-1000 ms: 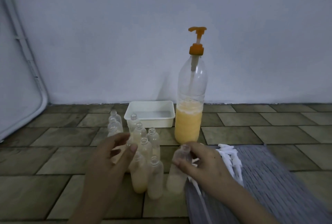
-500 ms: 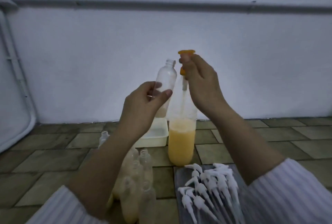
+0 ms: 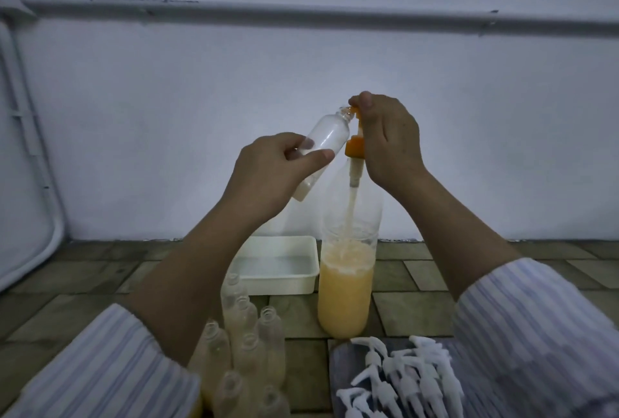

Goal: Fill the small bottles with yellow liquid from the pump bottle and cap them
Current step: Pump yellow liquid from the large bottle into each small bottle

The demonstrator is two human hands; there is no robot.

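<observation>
My left hand (image 3: 268, 176) grips a small clear bottle (image 3: 330, 134), tilted with its mouth up against the orange spout of the pump bottle. A little pale liquid sits in the small bottle's base. The tall pump bottle (image 3: 345, 290) stands on the floor, its lower part holding yellow liquid. My right hand (image 3: 388, 142) is on the orange pump head (image 3: 354, 146), fingers curled over its top. Several small bottles (image 3: 248, 340) stand grouped at the lower left, some with yellowish liquid. White pump caps (image 3: 402, 380) lie in a pile at the lower right.
A white rectangular tray (image 3: 278, 280) sits on the tiled floor behind the small bottles, left of the pump bottle. The caps lie on a grey mat (image 3: 338, 364). A white wall with a horizontal pipe (image 3: 301, 13) stands close behind.
The small bottle was lifted from the floor group and has tilted, its mouth now at the pump spout. My right hand went from the floor up onto the pump head.
</observation>
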